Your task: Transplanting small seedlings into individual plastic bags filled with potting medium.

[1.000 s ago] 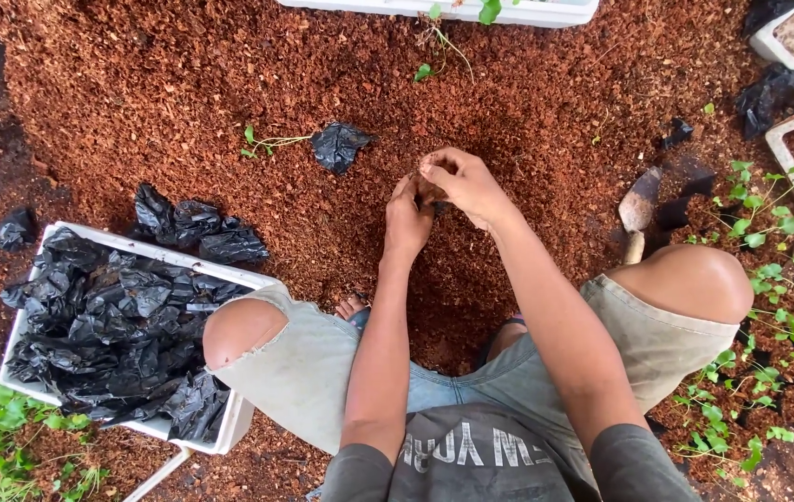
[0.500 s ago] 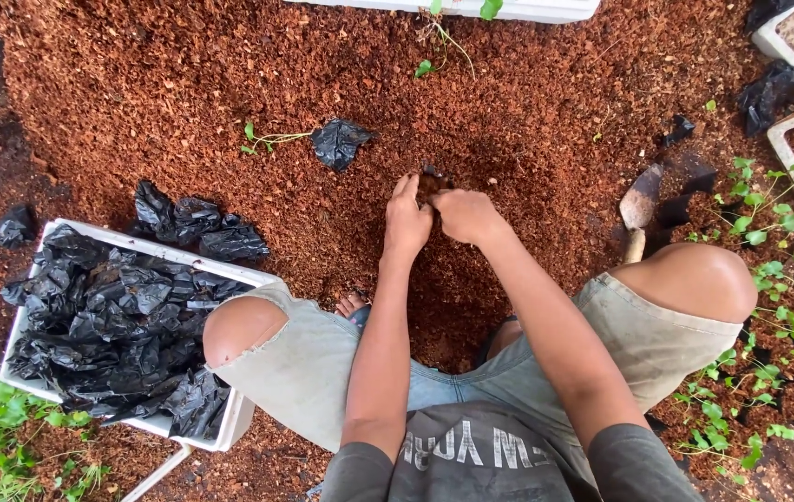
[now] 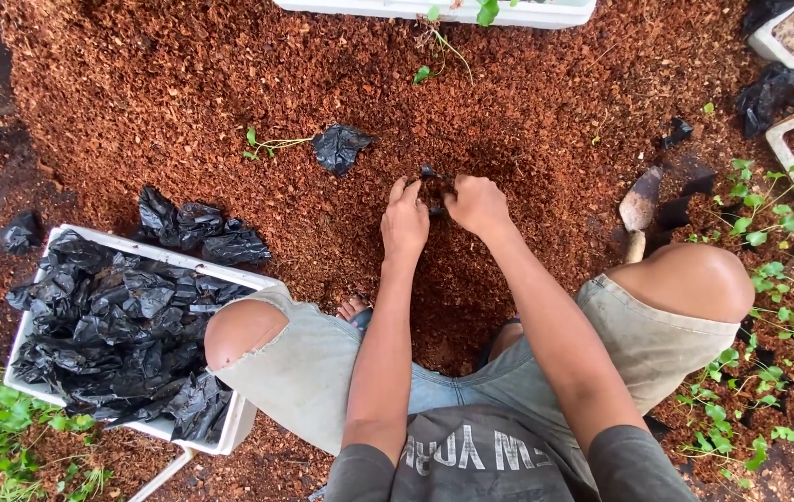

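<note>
I squat over a wide heap of reddish-brown coconut husk point(image 3: 229, 84). My left hand point(image 3: 404, 221) and my right hand point(image 3: 477, 204) meet at a small black plastic bag point(image 3: 434, 187) that stands in the husk. Both hands grip its rim, one on each side, and brown husk shows inside it. The bag's lower part is hidden by my fingers and the heap.
A white tray point(image 3: 257, 277) packed with crumpled black plastic bags stands at my left knee. Loose black bags point(image 3: 341, 147) and seedlings point(image 3: 267, 143) lie on the husk. A trowel point(image 3: 639, 210) rests at the right. More white trays point(image 3: 792, 153) and green plants point(image 3: 768, 223) border the heap.
Both hands have dropped from a raised position down onto the heap, bringing the small bag to rest in the husk. My right hand moved from above the bag to its side.
</note>
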